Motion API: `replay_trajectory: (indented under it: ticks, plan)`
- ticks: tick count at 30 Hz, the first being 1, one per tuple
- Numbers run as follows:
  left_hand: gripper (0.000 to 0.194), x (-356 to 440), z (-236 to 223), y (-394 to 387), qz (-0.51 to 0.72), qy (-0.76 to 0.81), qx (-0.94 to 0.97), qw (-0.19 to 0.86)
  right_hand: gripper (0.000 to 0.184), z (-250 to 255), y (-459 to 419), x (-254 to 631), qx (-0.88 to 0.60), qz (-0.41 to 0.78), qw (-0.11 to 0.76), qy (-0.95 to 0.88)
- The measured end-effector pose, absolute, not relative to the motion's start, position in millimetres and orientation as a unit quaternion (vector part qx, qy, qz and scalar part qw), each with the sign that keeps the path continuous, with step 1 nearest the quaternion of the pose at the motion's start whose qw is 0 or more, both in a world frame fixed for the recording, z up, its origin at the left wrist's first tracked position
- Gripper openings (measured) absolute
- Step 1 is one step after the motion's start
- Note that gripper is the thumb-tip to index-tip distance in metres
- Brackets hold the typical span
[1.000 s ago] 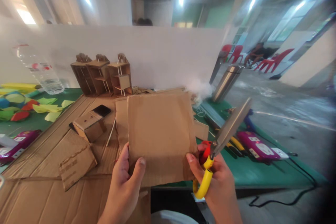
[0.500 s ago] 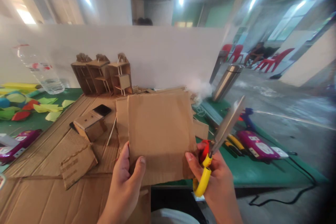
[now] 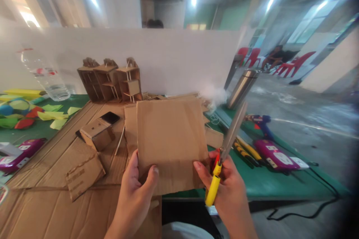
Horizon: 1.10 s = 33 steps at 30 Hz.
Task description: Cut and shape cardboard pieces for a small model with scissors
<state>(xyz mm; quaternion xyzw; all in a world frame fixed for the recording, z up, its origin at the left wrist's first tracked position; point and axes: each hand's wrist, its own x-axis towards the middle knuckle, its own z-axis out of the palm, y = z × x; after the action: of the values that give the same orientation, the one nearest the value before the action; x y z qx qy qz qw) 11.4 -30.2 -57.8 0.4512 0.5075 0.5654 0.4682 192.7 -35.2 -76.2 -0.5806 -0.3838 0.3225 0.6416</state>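
My left hand grips the lower left edge of a square cardboard piece, thumb on its front, holding it upright over the table. My right hand is closed around the yellow and red handles of a pair of scissors. Its thumb also rests against the cardboard's lower right edge. The metal blades point up and to the right, just beside the cardboard's right side.
Flat cardboard sheets cover the green table. A small cardboard box, a black phone, cardboard shelf models, a plastic bottle, coloured paper, a steel flask and purple devices lie around. A white partition stands behind.
The scissors have tilted more upright and moved left, closer to the cardboard's right edge. My left hand and the cardboard have stayed almost still.
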Motion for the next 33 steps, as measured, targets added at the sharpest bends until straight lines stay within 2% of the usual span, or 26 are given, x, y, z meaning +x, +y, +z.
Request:
replay_trajectory:
  ticks: [16, 33]
  plan:
    - [0.049, 11.0, -56.9, -33.4, 0.579, 0.506, 0.447, 0.457, 0.05, -79.5, -39.1, 193.9, -0.591, 0.321, 0.622, -0.4]
    - [0.068, 22.4, -49.2, -33.8, 0.59, 0.547, 0.389, 0.448, 0.053, -79.2, -38.6, 191.5, -0.585, 0.332, 0.613, -0.415]
